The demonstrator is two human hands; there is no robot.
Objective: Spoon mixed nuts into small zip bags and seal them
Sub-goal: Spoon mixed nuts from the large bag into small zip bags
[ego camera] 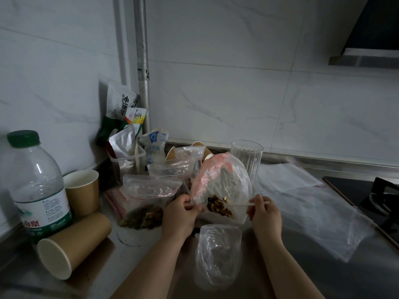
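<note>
Your left hand (180, 212) pinches the lower left edge of the zip bag (222, 186) and holds it lifted and tilted above the middle of the desk (138, 255), its pink zip strip running up the left side and a small heap of mixed nuts (219, 207) sitting in the low corner; your right hand (264, 212) grips a thin pale spoon handle (250, 204) whose front end reaches into the bag, though you cannot tell where the bowl sits or whether it is loaded. The main risk is the mouth: with only 1 edge pinched, the film can fold shut against the spoon and knock nuts onto the desk, so keep that opening spread. The bag is also tilted, and if your pinch slips the heap may slide toward the opening and spill. Watch your right elbow too, since the tall ribbed glass (247, 160) stands just behind the bag and could be tipped. The filled bag (146, 203) near the left and the crumpled bag (218, 255) at the front edge crowd your hands, and nuts caught in the zip would likely stop a clean seal
</note>
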